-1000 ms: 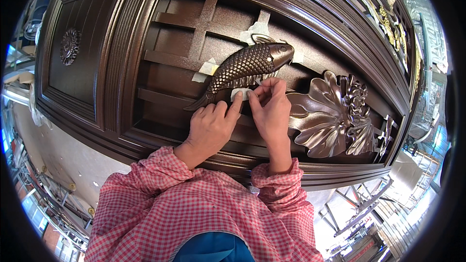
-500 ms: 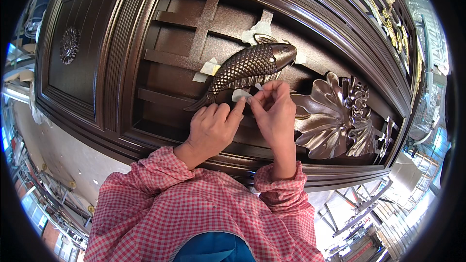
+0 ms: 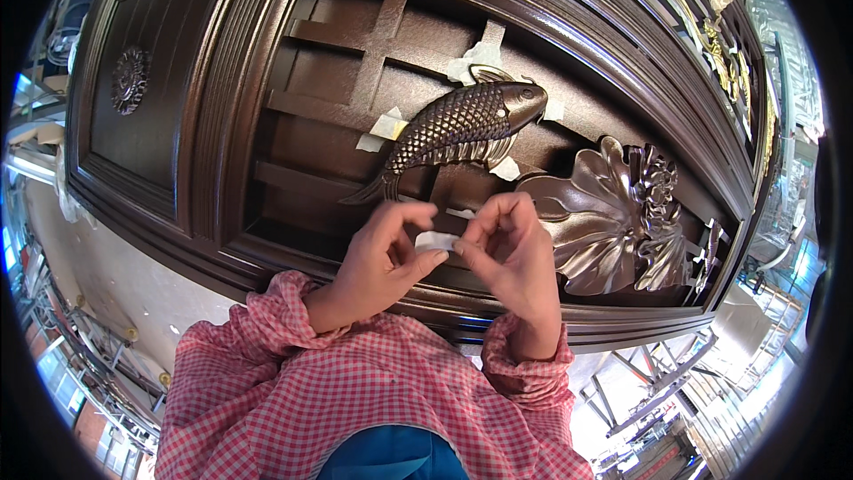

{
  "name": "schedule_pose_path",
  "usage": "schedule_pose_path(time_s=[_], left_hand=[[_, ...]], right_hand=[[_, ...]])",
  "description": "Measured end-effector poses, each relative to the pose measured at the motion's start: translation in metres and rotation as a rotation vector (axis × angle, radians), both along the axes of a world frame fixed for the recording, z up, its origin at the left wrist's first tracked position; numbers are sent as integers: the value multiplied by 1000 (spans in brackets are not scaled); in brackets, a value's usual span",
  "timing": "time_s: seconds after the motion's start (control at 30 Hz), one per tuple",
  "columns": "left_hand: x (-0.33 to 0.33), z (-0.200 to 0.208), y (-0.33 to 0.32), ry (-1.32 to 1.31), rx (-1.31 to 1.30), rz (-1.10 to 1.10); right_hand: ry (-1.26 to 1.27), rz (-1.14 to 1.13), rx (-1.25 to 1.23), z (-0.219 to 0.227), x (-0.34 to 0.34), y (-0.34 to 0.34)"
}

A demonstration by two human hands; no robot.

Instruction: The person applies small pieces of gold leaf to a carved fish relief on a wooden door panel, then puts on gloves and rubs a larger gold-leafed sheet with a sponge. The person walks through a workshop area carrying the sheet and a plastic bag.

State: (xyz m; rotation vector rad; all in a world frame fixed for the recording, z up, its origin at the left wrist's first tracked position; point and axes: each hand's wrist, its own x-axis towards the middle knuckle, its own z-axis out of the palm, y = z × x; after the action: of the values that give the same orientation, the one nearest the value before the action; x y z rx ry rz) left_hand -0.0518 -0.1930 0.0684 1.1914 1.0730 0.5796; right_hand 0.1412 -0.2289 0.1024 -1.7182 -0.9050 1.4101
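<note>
Right fingers are pinching a white papery strip, parted left fingers touching it, brown scaled fish at twelve o'clock.

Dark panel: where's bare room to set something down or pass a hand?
A bare patch surrounds the rosette inside the left frame. Another, crossed by lattice bars, lies between thick moulding and the tape beside the carved fish. Crowded: right, at the leaf carving; below the fish, at left hand, right hand and white strip.
</note>
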Motion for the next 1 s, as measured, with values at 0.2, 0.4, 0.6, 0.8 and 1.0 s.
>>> schedule_pose_path(time_s=[0.2, 0.4, 0.6, 0.8, 1.0], left_hand=[[-28, 5, -17, -39, -146, -202], [-60, 10, -25, -33, -346, 26], [-62, 17, -25, -427, -519, 450], [-59, 19, -35, -393, -495, 342], [-71, 17, -47, -292, -460, 217]], right_hand=[[-55, -70, 61, -3, -12, -26], [122, -175, -7, -20, -38, -40], [619, -318, -84, -19, -62, -46], [726, -258, -126, -8, -80, -56], [4, -236, -7, -10, -88, -57]])
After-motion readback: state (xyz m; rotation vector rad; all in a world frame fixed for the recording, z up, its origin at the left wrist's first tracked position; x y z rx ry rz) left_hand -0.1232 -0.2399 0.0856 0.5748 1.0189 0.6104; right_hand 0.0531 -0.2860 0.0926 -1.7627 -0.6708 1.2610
